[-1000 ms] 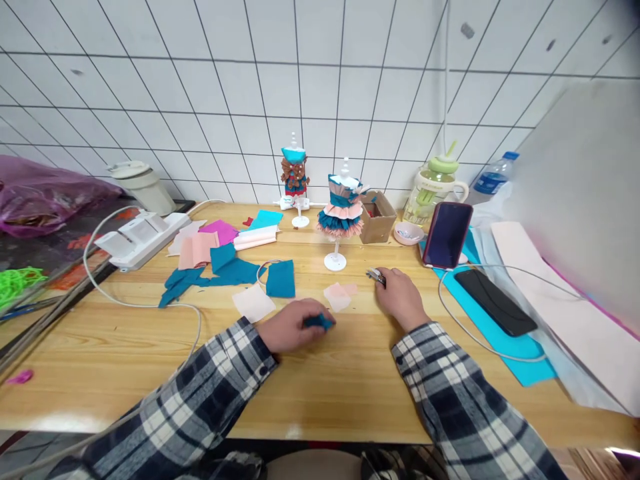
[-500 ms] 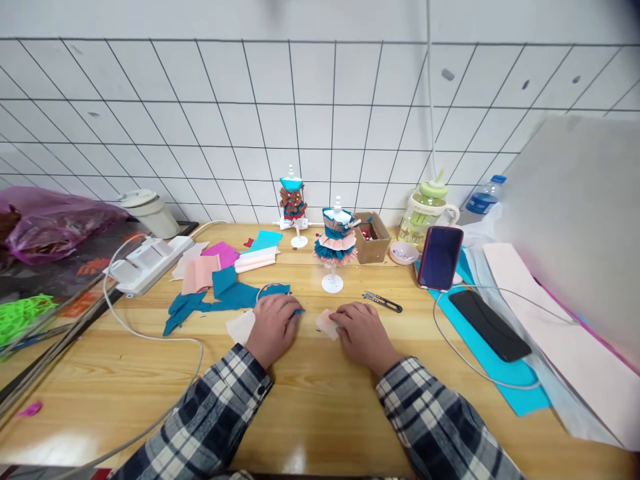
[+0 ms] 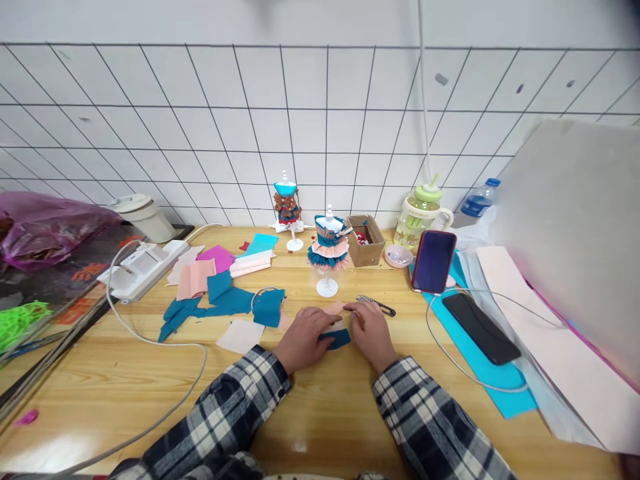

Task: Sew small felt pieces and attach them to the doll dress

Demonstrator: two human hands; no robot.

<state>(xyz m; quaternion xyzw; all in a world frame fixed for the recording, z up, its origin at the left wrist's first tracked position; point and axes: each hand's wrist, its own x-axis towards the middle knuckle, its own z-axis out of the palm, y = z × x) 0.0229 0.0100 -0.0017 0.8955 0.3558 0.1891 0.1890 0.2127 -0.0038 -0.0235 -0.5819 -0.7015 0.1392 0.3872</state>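
My left hand [image 3: 309, 339] rests low over the table with its fingers bent and its thumb against a small teal piece of crinkled paper [image 3: 336, 339]. A pale strip shows just above the teal piece, between my hands. At the tips of my right hand's [image 3: 371, 333] curled fingers lies a small pink paper piece [image 3: 334, 307]; its grip is partly hidden. Behind my hands stands a small white dress form [image 3: 328, 252] in a ruffled teal and pink paper dress. Black thread snips [image 3: 384, 308] lie partly behind my right hand.
Left are teal scraps [image 3: 230, 301], a pale sheet [image 3: 241, 336], a power strip [image 3: 145, 270] and its cable. Behind stand a second dress form [image 3: 287, 203] and a cardboard box [image 3: 367, 248]. To the right are a bead dish [image 3: 399, 255], upright phone [image 3: 434, 261] and black phone [image 3: 481, 328].
My left hand has moved right with the teal piece, close to my right hand. Another teal scrap and the pale sheet it covered now show. The pink piece sits slightly farther away.
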